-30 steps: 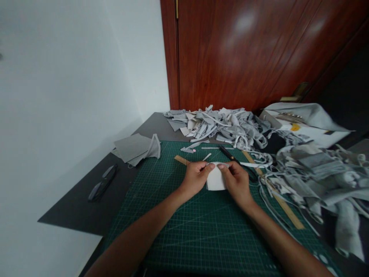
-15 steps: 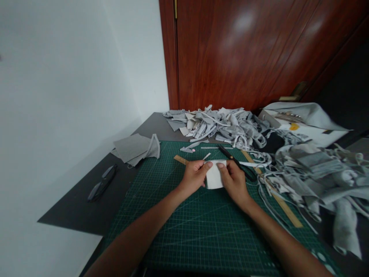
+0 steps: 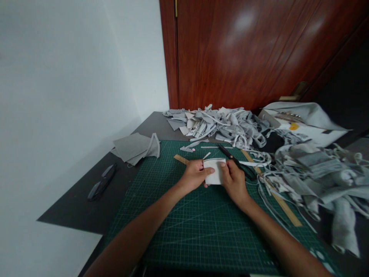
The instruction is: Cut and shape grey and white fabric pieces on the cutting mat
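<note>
A small white, roughly square piece of folded fabric is held between both hands above the green cutting mat. My left hand grips its left side, with the thumb lying across the front. On the right edge, my right hand pinches it, thumb near the top corner. The fingers behind the fabric are mostly hidden. Just beyond my right hand lie black-handled scissors, partly covered by that hand. A short wooden strip pokes out past my left hand.
Grey fabric scraps are heaped at the back, and more cloth piles up on the right. A wooden ruler lies along the mat's right side. Eyeglasses and grey fabric pieces rest at left. A white box stands back right.
The white fabric has shifted slightly up and left, and more of its left part shows. My left thumb has slid lower across its front; my right thumb sits nearer its top corner.
</note>
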{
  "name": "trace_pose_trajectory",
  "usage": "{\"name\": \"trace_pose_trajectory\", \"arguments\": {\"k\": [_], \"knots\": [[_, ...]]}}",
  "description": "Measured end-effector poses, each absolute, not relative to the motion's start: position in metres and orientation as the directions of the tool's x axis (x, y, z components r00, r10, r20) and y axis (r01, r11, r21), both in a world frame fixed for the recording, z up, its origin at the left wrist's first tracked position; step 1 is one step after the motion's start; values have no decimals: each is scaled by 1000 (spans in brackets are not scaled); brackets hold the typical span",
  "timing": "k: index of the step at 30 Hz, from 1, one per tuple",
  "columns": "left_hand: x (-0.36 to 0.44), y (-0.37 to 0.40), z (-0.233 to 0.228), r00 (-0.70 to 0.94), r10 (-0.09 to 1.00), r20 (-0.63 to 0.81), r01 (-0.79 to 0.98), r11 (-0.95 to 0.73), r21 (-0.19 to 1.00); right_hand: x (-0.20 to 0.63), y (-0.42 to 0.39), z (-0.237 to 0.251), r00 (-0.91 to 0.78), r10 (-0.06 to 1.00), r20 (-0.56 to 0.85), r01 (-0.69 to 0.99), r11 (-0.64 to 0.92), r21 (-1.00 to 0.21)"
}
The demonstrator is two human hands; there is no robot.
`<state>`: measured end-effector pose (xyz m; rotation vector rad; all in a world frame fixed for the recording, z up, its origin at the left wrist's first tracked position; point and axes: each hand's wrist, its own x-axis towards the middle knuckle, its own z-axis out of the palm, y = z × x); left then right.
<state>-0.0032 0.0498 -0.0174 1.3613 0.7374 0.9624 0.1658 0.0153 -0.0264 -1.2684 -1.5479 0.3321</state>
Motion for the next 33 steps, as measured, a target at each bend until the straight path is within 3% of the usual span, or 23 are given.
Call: {"name": "trace_pose_trajectory", "arguments": {"k": [6,12,21,27,30,33], "knots": [[-2,49,-18,405,909,102,-136,-50,989,166,17,-26,151,860,488,468,372,-802],[4,45,-13,244,958,149,-284,-76,956,159,15,-23,191,913,359,142,336,-931],[3,44,-11,210,976,57,-312,11,950,161,24,-30,302,875,379,159,346,-925],[6,38,-12,204,979,28,-394,56,917,149,18,-38,215,954,208,-191,250,-949],[8,37,-13,250,968,12,-390,90,916,148,17,-43,146,952,269,-120,287,-950],[8,37,-14,273,962,-4,-394,116,912,153,16,-43,142,900,411,101,400,-911]]}}
